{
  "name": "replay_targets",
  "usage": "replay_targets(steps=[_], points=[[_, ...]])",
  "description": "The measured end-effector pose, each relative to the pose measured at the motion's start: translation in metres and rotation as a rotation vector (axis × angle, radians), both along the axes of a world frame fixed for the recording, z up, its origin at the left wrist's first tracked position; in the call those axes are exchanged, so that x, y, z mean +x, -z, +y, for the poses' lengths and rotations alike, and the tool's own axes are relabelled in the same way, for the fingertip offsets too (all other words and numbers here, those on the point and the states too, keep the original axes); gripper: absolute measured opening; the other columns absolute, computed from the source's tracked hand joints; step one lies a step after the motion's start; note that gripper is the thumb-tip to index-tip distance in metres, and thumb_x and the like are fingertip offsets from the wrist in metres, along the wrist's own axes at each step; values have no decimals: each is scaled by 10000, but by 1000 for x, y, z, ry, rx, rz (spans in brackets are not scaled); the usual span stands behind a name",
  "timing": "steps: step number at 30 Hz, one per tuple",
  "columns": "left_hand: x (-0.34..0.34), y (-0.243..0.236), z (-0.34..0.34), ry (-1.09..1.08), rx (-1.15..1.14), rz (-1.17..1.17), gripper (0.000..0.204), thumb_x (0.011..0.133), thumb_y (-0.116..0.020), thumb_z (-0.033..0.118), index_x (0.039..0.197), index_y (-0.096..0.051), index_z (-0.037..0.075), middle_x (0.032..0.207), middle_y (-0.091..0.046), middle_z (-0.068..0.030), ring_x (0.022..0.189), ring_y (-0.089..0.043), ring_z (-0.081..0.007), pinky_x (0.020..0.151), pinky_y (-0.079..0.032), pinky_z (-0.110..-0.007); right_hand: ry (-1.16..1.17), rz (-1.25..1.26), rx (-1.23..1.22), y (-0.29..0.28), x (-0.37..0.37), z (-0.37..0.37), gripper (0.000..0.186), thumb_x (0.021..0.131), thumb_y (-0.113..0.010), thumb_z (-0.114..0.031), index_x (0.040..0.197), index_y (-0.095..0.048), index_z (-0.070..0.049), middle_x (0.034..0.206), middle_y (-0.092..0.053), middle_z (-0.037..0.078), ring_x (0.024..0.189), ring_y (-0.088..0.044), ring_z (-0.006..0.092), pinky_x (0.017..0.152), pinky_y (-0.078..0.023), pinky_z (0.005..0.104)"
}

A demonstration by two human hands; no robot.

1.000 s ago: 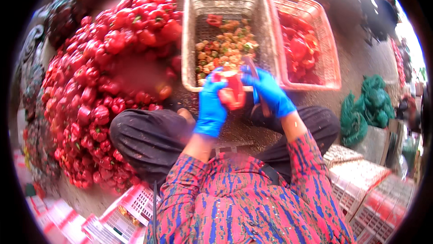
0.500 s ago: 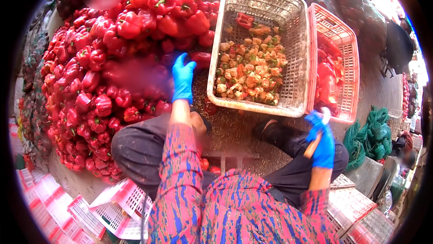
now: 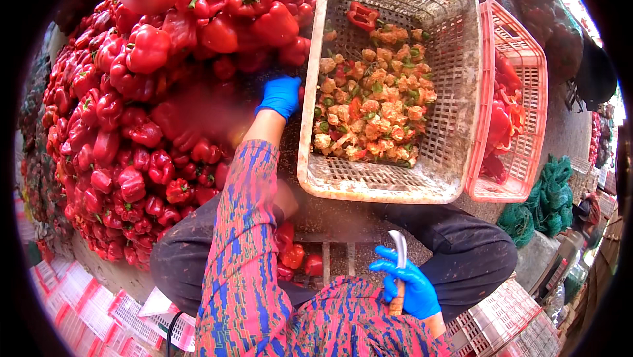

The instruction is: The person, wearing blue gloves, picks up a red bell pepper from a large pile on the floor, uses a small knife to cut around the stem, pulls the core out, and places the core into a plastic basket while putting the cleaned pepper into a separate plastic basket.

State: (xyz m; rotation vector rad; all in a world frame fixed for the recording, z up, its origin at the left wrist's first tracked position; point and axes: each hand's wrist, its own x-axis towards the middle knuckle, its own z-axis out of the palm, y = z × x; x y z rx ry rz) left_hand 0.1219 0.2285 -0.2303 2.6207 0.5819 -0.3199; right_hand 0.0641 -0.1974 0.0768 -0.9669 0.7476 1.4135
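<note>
My left hand (image 3: 280, 96), in a blue glove, reaches to the gap between the heap of red bell peppers (image 3: 148, 50) and the dirty white crate (image 3: 389, 189). Its fingers are curled closed around a red bell pepper, mostly hidden, with only a sliver of red showing beside the crate's wall. Low on the right, in front of my body, my right hand (image 3: 412, 289), also blue-gloved, grips a knife (image 3: 400, 250) with a short curved metal blade and a wooden handle. The blade points up and away. Pepper cores (image 3: 379, 103) with green stems lie in the white crate, with one cut red piece (image 3: 362, 16).
A pink crate (image 3: 535, 113) holding cut red peppers (image 3: 501, 116) stands against the white crate's right side. Green netting (image 3: 547, 202) lies further right. A few peppers (image 3: 297, 258) rest between my legs. Stacked plastic crates (image 3: 86, 297) stand at lower left, others at lower right.
My right hand has come down and left with the knife, from beside the pink crate to my lap. My left hand has moved slightly right and closed. The view has shifted.
</note>
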Motion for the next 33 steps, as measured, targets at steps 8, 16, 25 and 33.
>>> replay_targets(steps=[8, 16, 25, 33], points=[[-40, -30, -11, -317, -111, -156, 557, 660, -753, 193, 1183, -570, 132, 1038, -656, -197, 982, -632, -401, 820, -524, -471, -156, -220, -10, -13, 1, 13, 573, 962, -534, -216, 1459, -335, -13, 1035, -678, 140, 543, -542, 106, 526, -488, 251], [-98, -176, -28, -1129, -1339, -1201, 472, 805, -729, 206, 1206, -535, 49, 1108, -589, -94, 1003, -602, -230, 868, -523, -387, -237, -835, -30, -6, 2, 105, 427, 970, -584, -184, 1362, -496, -40, 1007, -675, 79, 517, -532, 58, 451, -431, 195], [-146, -288, -172, -923, -1476, -1369, 678, 831, -703, 194, 1423, -394, 76, 1341, -489, -105, 1224, -494, -247, 1066, -384, -403, 22, -780, 389, 13, -18, 176, 624, 863, -728, -158, 1409, -432, -102, 872, -607, -20, 532, -515, 46, 434, -423, 211], [-161, -343, -178, -306, -1468, -755, 865, 754, -743, 169, 1492, -312, 40, 1425, -443, -114, 1274, -481, -217, 1096, -361, -333, -425, -1111, 501, -55, 43, 105, 621, 789, -783, -116, 1346, -518, -49, 1238, -602, 62, 1077, -578, 114, 903, -511, 296]])
